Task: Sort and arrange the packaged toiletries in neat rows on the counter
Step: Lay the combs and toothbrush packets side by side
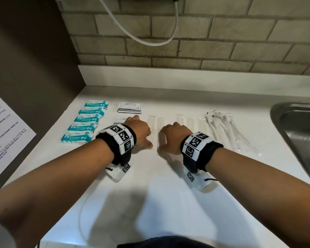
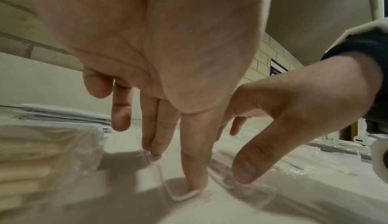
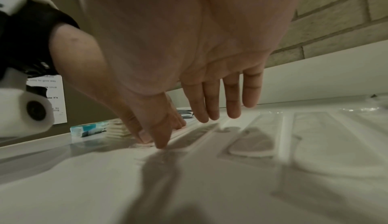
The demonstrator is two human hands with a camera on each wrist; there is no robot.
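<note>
Both hands are down on the white bench (image 1: 168, 203), side by side near its middle, working on the long flat clear-wrapped packets (image 1: 155, 126) laid in a row running towards the back wall. The left hand (image 1: 140, 133) has straight, released fingers (image 2: 194, 174) pressing the near end of one packet (image 2: 180, 192) flat to the surface, its thumb just beside a neighbouring packet; it grasps nothing. The right hand (image 1: 172, 138) is likewise spread and relaxed, its thumb tip touching the bench at the near end of a packet and the other fingers (image 3: 233, 101) hovering above the next packets (image 3: 258, 138). The rest of the sort looks largely done: teal wipe packs (image 1: 84, 122) overlap in a column near the left edge, shampoo sachets (image 1: 130, 107) sit stacked towards the back with another white sachet in front of them, partly under the left hand, and wrapped toothbrushes (image 1: 227, 133) fan out towards the sink (image 1: 297, 126) on the right. The likely risk is that the slick wrappers slide under fingertip pressure, so nudging one packet could skew it or push its neighbour out of line. The packets are nearly the bench's colour, so a crooked edge is easy to miss. A wide sweep right could disturb the toothbrushes.
</note>
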